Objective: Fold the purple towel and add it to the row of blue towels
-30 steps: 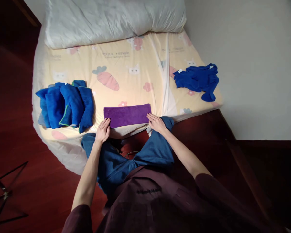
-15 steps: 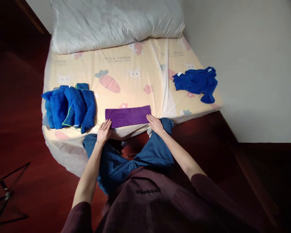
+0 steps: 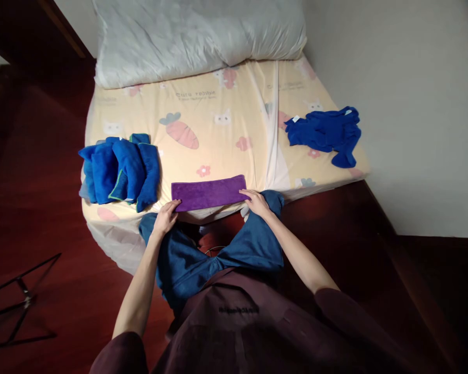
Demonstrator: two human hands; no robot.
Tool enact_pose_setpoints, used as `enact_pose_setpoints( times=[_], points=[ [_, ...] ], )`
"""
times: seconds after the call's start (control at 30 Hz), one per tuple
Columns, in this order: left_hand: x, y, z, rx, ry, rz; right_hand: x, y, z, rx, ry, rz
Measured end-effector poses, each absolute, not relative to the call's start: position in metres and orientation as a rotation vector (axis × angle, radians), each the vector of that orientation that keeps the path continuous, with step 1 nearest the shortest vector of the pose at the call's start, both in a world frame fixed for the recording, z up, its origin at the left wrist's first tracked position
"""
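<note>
**Mika:** Head view first; where does the purple towel (image 3: 208,192) lie from the hands?

**Jo:** It sits at the near edge of the bed (image 3: 234,130), folded into a narrow strip; its long axis runs from 9 o'clock to 3 o'clock across the person's front; the hands bracket it, one at each short end.

**Mika:** Which hand is nearer?

**Jo:** Neither by much; the left hand (image 3: 165,218) touches the 9 o'clock end at its near corner, fingers spread and flat, gripping nothing; the right hand (image 3: 258,202) lies on the 3 o'clock end, likewise loose and flat, fingertips on the cloth; the two hands stand well apart, the whole strip between them.

**Mika:** And round about?

**Jo:** A stack of folded blue towels (image 3: 119,169) lies at 10 o'clock from the strip, just beside its left end; a loose blue heap (image 3: 325,132) lies at 2 o'clock, well apart; the pillow (image 3: 198,36) lies at 12 o'clock, far side of the bed.
</note>
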State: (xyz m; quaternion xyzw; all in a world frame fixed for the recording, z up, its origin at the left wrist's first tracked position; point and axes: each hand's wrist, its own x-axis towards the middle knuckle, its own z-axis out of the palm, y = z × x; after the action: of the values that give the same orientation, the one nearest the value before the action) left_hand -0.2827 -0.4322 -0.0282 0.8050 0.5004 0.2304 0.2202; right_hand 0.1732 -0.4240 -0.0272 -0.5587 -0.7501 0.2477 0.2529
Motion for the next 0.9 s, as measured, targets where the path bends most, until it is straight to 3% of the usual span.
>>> enact_pose_setpoints(
  times=[0.33,0.9],
  points=[
    [-0.284,-0.429,-0.027,1.708,1.755,0.804,0.17,-0.409,-0.041,-1.633,-1.607,0.844],
    [-0.281,-0.428,-0.028,1.736,1.781,0.84,0.163,-0.412,-0.03,-1.702,-1.687,0.771]
  ],
)
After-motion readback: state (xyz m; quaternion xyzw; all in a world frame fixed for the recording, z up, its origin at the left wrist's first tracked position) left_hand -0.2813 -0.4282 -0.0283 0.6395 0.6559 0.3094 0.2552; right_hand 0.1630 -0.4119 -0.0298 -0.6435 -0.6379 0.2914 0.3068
